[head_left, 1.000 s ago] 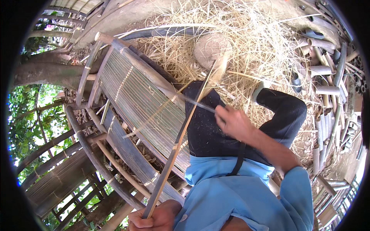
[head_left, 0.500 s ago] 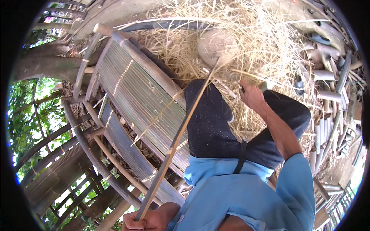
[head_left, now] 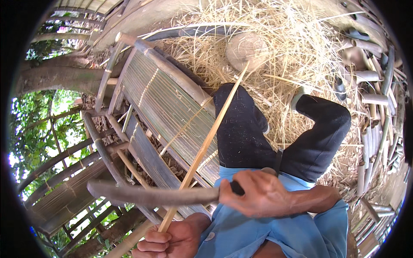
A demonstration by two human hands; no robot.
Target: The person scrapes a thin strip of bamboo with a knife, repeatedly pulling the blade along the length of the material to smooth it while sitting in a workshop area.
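Observation:
A long pale bamboo strip (head_left: 211,133) slants from my lap area up to the round wooden block. My left hand (head_left: 161,241) is closed around its lower end, at the bottom left of the head view. In front of my torso, my right hand (head_left: 262,195) grips the dark handle of a machete. Its broad blade (head_left: 150,194), slightly blurred, points left and crosses over the strip just above my left hand. Whether blade and strip touch, I cannot tell. The strip's far tip lies at the near side of the block (head_left: 246,48).
Loose straw-like shavings (head_left: 301,56) cover the ground around the block and between my legs. A slatted bamboo bench (head_left: 172,107) stands to the left, with a thin strip lying across it. Cut bamboo pieces (head_left: 374,99) are piled along the right. A bamboo railing (head_left: 101,146) borders the left.
My right hand has come back from beside the right knee to my torso, bringing the machete across the strip. The strip now shows a paler face. My left hand stays near the same place.

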